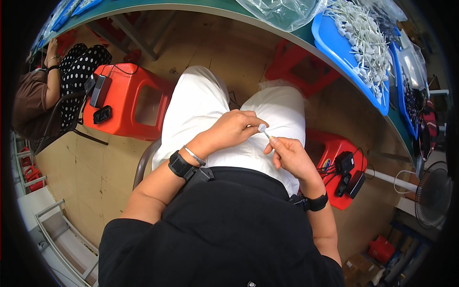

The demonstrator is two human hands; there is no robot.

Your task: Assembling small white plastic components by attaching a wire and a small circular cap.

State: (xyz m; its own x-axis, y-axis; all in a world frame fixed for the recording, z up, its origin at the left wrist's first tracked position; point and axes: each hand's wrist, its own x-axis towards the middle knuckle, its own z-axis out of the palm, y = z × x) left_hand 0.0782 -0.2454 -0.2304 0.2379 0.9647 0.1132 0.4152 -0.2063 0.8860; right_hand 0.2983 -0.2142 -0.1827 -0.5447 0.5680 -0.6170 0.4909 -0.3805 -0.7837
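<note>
Above my lap, my left hand [233, 128] is closed, its fingertips at the pale head of a small white-headed stick [262, 128]. The thumb and forefinger of my right hand [291, 154] pinch the thin stem end of the same piece. It slants from the upper left down to the right between the two hands. What exactly it is, I cannot make out at this size. Similar white pieces with thin stems lie heaped in a blue tray [330, 45] on the table at the upper right.
The curved table edge [210, 8] runs across the top, with a clear plastic bag [284, 12] on it. Red stools [126, 107] stand on both sides, bearing black devices and cables. Another person [38, 98] sits at the left. A fan [432, 196] stands at the right.
</note>
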